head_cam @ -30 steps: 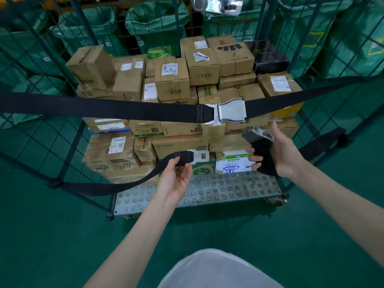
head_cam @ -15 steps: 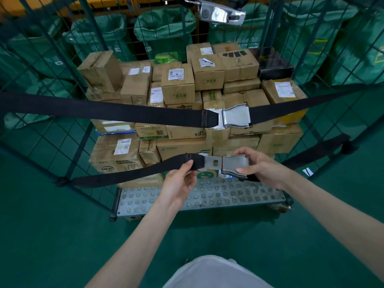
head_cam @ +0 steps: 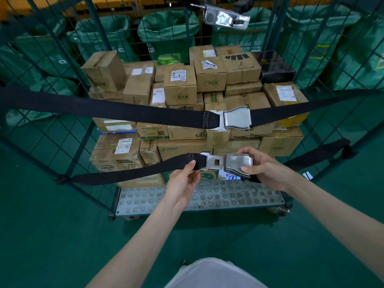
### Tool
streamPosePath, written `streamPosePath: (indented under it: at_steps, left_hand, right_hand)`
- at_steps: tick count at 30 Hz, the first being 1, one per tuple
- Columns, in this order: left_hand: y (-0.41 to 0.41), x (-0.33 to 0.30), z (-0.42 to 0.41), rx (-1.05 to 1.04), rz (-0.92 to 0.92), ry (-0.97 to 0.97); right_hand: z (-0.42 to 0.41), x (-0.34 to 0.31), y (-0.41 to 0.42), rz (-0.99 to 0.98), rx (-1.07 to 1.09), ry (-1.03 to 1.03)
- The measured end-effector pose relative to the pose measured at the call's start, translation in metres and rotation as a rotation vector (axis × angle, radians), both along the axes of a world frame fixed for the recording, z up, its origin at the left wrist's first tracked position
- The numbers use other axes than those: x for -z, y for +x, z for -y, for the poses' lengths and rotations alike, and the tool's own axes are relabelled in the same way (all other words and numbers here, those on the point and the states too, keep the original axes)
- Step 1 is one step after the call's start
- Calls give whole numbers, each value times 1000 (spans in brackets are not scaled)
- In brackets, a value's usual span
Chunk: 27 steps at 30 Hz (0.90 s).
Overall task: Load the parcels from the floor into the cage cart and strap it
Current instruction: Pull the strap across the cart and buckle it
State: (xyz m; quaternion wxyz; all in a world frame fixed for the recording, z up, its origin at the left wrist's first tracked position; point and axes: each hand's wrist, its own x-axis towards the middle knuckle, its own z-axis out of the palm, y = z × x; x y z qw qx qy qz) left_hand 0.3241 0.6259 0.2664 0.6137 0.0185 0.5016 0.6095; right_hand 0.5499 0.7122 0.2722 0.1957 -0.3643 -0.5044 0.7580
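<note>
Cardboard parcels (head_cam: pixel 180 88) are stacked inside the wire cage cart (head_cam: pixel 199 197). An upper black strap (head_cam: pixel 128 110) crosses the cart's open front with its metal buckle (head_cam: pixel 236 119) fastened. My left hand (head_cam: pixel 182 183) pinches the end of the lower black strap (head_cam: pixel 133 172) just behind its metal tongue (head_cam: pixel 212 162). My right hand (head_cam: pixel 264 169) grips the lower metal buckle (head_cam: pixel 238 164). Tongue tip and buckle mouth sit right against each other.
Green mail sacks (head_cam: pixel 168 36) stand behind and on both sides of the cart. Another metal buckle (head_cam: pixel 225 17) hangs loose at the top. The right half of the lower strap (head_cam: pixel 315 151) runs to the cage's right post. The floor (head_cam: pixel 62 235) is green.
My right hand swung the lower buckle down and left toward the tongue held by my left hand; the two parts now meet. The view has shifted slightly.
</note>
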Motion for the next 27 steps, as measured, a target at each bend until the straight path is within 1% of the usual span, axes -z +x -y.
streamPosePath:
  at_steps: [6, 10, 16, 18, 22, 27]
  left_hand:
    - [1, 3, -3, 11, -10, 2]
    - [0, 5, -5, 28, -58, 6]
    - [2, 10, -9, 14, -67, -9]
    - [2, 9, -10, 14, -72, -10]
    - [2, 8, -13, 23, -135, 3]
    - [0, 9, -21, 76, -228, -6]
  right_hand:
    - [0, 3, -4, -9, 26, 18]
    - [-1, 3, -4, -8, 6, 28]
    - [-11, 9, -4, -50, -8, 1]
    - [-10, 8, -8, -24, 9, 21]
    - [-11, 9, -20, 114, -11, 128]
    - [-17, 10, -30, 46, 19, 118]
